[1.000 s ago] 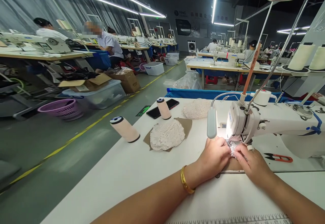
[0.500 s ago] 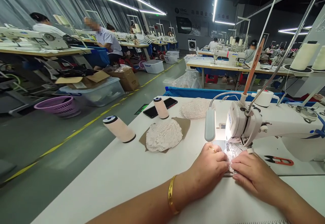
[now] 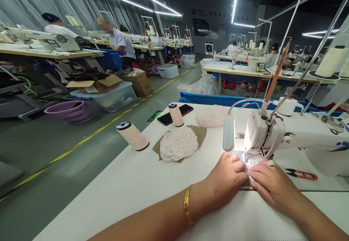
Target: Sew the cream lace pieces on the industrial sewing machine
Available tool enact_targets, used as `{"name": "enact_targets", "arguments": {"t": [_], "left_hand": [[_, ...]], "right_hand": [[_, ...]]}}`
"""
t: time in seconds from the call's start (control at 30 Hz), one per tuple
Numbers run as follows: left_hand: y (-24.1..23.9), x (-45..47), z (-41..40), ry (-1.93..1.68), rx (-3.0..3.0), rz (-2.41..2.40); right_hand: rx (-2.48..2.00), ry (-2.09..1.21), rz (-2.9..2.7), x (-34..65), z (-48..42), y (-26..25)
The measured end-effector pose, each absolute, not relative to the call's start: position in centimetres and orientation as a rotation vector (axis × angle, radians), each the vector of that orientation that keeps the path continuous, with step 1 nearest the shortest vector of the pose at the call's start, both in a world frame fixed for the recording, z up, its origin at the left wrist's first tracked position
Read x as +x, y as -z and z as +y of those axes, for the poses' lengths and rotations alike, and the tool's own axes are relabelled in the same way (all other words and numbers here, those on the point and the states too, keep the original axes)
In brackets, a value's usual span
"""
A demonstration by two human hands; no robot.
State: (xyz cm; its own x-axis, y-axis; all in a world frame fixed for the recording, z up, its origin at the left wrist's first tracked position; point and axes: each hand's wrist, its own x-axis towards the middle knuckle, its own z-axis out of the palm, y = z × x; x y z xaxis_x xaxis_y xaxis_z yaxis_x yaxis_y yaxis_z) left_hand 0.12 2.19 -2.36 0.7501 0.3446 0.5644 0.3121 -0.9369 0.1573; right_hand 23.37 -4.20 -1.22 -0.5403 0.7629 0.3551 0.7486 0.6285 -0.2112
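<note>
A small piece of white lace (image 3: 252, 159) lies lit under the needle of the white sewing machine (image 3: 297, 135). My left hand (image 3: 227, 177), with a ring and a gold bangle, has its fingers curled and pinches the lace's left edge. My right hand (image 3: 272, 184) lies on the table with fingers pressed down on the lace's right edge. The two hands nearly touch just in front of the presser foot. A grey lamp head (image 3: 228, 138) hangs above my left hand.
On the white table (image 3: 131, 186) sit two lace heaps (image 3: 178, 143) (image 3: 212, 116), two thread cones (image 3: 133, 136) (image 3: 176, 114), a black phone (image 3: 177, 114) and red snips (image 3: 302, 175). Across the aisle stand a purple basket (image 3: 68, 111), boxes, bins and rows of machines with other workers.
Both hands have drawn back slightly toward me from the needle and flattened onto the lace. The view has shifted a little.
</note>
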Motion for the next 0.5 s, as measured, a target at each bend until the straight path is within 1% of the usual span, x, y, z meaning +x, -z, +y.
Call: {"name": "enact_targets", "arguments": {"t": [0.5], "left_hand": [[2.5,0.2,2.9,-0.819,2.981,0.658]], "right_hand": [[-1.278,-0.014,-2.414,23.4,-3.7,2.1]]}}
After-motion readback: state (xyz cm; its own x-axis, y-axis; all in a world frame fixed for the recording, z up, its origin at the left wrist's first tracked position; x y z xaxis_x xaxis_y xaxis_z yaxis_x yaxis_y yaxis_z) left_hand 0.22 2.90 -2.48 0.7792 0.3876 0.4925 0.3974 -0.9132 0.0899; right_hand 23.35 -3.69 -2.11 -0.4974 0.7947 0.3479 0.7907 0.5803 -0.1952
